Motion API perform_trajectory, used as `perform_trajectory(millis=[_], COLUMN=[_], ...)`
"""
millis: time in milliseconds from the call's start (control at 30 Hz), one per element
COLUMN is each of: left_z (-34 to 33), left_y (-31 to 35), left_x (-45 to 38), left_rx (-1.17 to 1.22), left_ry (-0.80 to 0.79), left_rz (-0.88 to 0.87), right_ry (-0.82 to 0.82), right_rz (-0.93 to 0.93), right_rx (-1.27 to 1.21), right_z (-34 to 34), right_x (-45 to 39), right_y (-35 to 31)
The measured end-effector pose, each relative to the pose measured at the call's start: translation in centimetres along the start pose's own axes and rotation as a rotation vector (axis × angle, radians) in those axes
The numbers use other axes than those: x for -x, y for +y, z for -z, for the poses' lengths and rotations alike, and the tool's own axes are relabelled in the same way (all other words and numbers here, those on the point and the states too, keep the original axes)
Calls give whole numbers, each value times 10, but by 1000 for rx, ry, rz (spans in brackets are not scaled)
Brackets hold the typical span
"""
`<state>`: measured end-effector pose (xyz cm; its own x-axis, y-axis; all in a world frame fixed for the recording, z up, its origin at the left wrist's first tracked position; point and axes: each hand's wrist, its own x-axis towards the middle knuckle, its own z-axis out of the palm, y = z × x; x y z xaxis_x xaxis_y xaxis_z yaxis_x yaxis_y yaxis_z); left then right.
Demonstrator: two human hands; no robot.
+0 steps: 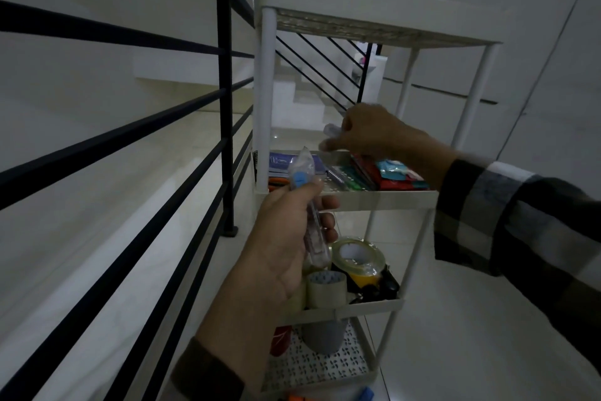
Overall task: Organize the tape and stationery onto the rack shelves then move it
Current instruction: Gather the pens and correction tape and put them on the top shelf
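Observation:
A white rack (354, 199) with several shelves stands in front of me. My left hand (286, 238) grips a clear plastic packet with a blue part (300, 169), held upright in front of the second shelf. My right hand (367, 130) reaches over that shelf and pinches a small clear item (330, 131). On the second shelf lie a blue notebook (283, 162) and red and teal packets (390, 174). The shelf below holds clear tape rolls (325, 286), a yellow tape roll (361, 257) and black items (387, 285).
A black metal railing (224, 101) runs along the left, close to the rack. Stairs (312, 88) lie beyond it. White walls (536, 59) stand on the right. A lower shelf holds a grey cup (323, 337) and a red item (279, 340).

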<state>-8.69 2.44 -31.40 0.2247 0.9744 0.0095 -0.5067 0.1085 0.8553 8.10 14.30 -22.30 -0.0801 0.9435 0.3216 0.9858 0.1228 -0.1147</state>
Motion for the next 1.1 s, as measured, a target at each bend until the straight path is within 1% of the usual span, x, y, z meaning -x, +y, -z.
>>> perform_trajectory(millis=[100,133,167,200,233,267,367,433,500,567,633,667,700,733,767,833,867,900,933,967,1000,1033,1100], left_z=[2,3,4,5,5,6,7,7,7,7,6,5,4,3,1,-4,-6,-9,-11,-14,-16,-18,-21], left_y=[0,0,0,0,0,0,-1,-2,-3,-3,-3,-3,-3,-3,-4,-4,-4,-5,-6,-6,-7,-6,-6], left_x=[-2,-2,-3,-3,-3,-4,-6,-7,-7,-6,-6,-6,-6,-6,-6,-5,-5,-5,-5,-5,-4,-3,-2], left_rx=[27,31,29,26,23,21,9,7,4,22,61,85,113,143,174,217,214,193,167,148,142,152,186], left_ry=[-1,1,-1,-6,-10,-12,-9,-4,-8,-16,-13,-9,-5,-2,3,28,49,74,98,119,134,147,163], left_rz=[-2,-3,-4,-4,-4,-5,-8,-9,-9,-6,2,9,16,24,27,4,-24,-61,-97,-129,-155,-171,-186], right_ry=[-119,-133,-117,-78,-23,35,177,188,99,-42,-201,-229,-213,-158,-72,108,130,80,-39,-166,-247,-268,-196], right_rz=[-268,-309,-311,-279,-227,-164,60,218,372,489,514,519,521,515,503,475,447,400,339,294,278,279,303], right_rx=[-606,-781,-911,-985,-983,-909,-531,-321,-143,62,297,410,474,480,430,171,-10,-195,-358,-471,-517,-513,-423], right_z=[18,22,24,24,24,22,16,10,4,0,-3,-5,-5,-5,-4,2,6,12,16,18,19,20,18], right_x=[1,3,3,3,4,6,11,16,21,26,31,33,33,34,34,39,46,55,66,76,84,89,96], right_y=[0,2,5,8,12,16,27,36,43,47,46,45,43,40,38,29,22,14,4,-3,-8,-12,-15])
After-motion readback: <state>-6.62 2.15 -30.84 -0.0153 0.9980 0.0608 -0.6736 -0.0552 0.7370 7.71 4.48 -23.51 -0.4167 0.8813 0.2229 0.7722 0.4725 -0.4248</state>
